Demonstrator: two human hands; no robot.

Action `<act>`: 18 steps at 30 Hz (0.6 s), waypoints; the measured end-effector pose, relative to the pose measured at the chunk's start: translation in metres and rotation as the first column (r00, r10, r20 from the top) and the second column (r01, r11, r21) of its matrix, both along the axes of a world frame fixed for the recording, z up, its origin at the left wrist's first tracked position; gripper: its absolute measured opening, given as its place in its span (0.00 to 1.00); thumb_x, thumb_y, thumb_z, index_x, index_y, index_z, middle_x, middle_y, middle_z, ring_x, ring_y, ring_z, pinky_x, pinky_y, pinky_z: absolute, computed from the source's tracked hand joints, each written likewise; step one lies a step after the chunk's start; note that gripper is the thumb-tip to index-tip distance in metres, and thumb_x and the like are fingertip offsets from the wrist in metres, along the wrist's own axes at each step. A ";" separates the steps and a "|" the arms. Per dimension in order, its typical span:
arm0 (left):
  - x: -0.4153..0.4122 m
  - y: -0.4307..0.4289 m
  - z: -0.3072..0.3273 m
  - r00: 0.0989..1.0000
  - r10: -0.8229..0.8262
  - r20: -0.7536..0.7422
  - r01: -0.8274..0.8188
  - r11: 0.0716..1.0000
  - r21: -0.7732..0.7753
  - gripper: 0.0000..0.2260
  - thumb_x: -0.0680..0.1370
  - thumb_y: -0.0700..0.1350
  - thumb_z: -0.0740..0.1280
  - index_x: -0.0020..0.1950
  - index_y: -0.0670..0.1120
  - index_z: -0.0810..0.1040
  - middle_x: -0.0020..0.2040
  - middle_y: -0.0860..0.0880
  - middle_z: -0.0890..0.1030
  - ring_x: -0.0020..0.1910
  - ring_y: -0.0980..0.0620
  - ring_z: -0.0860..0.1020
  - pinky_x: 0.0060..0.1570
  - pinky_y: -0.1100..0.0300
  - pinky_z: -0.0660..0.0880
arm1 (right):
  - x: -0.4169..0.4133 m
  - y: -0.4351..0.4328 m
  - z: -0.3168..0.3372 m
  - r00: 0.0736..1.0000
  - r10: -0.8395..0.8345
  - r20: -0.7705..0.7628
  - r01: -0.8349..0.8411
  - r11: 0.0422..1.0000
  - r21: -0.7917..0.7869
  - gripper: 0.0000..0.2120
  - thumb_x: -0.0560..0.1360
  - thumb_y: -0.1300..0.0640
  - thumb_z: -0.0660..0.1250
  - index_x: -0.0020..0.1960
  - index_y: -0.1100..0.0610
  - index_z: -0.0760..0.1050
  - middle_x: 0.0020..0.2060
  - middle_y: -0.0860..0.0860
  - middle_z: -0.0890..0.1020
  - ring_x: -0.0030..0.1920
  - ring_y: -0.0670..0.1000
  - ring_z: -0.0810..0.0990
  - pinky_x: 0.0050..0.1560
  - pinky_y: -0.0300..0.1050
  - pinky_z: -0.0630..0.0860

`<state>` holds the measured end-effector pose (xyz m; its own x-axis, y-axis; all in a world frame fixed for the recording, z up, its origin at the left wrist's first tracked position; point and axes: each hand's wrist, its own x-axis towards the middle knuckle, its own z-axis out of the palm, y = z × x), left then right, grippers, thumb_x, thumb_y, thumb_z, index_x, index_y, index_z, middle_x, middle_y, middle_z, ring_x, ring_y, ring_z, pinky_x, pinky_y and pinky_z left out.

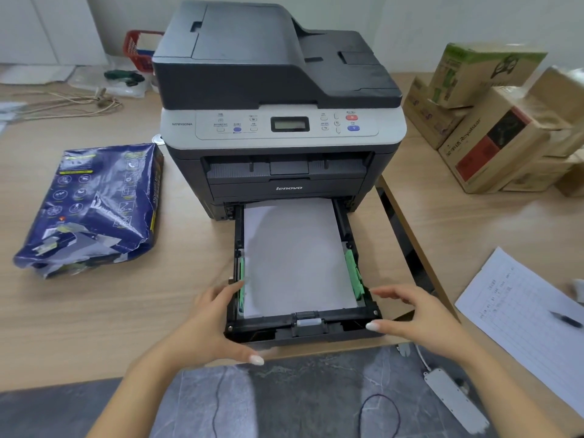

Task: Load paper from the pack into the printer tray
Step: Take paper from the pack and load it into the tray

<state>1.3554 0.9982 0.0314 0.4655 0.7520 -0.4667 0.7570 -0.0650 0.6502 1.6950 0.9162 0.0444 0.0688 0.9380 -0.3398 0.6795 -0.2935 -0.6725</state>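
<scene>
A dark grey printer [278, 90] stands on the wooden desk. Its black paper tray [303, 327] is pulled out toward me, with a stack of white paper [294, 257] lying flat between the green side guides [354, 273]. My left hand [208, 324] rests against the tray's front left corner, fingers spread, thumb under the front edge. My right hand [414, 314] is at the front right corner, fingers apart, thumb touching the tray. Left of the printer lies the torn-open blue paper pack [91, 207].
Several cardboard boxes [499, 121] are stacked at the right. A lined sheet with a pen [534, 314] lies at the right front. A white power strip [455, 399] lies on the grey floor below. A red basket [139, 49] and cords sit behind at the left.
</scene>
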 end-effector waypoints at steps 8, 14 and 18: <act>0.023 -0.021 -0.002 1.000 0.013 0.025 -0.019 0.974 0.226 0.57 0.49 0.76 0.63 0.75 0.56 0.55 0.70 0.56 0.61 0.71 0.56 0.57 0.69 0.60 0.59 | -0.029 -0.012 -0.019 0.974 0.001 0.227 -0.060 0.966 0.253 0.35 0.55 0.22 0.62 0.57 0.38 0.76 0.51 0.31 0.73 0.56 0.38 0.67 0.58 0.37 0.60; 0.027 -0.040 -0.006 0.985 0.157 0.077 -0.174 0.907 0.383 0.39 0.64 0.59 0.75 0.72 0.54 0.65 0.68 0.54 0.66 0.69 0.54 0.62 0.64 0.58 0.65 | -0.044 -0.029 -0.023 0.963 -0.137 0.234 0.023 0.902 0.431 0.27 0.64 0.37 0.73 0.59 0.47 0.78 0.54 0.41 0.77 0.58 0.42 0.69 0.58 0.23 0.56; 0.033 -0.062 -0.006 0.974 0.204 0.098 -0.223 0.786 0.577 0.30 0.69 0.54 0.73 0.68 0.48 0.70 0.66 0.48 0.70 0.67 0.49 0.65 0.64 0.56 0.67 | -0.083 -0.053 -0.027 0.961 -0.232 0.149 0.135 0.866 0.481 0.26 0.72 0.48 0.71 0.68 0.51 0.70 0.66 0.47 0.71 0.66 0.42 0.64 0.65 0.35 0.59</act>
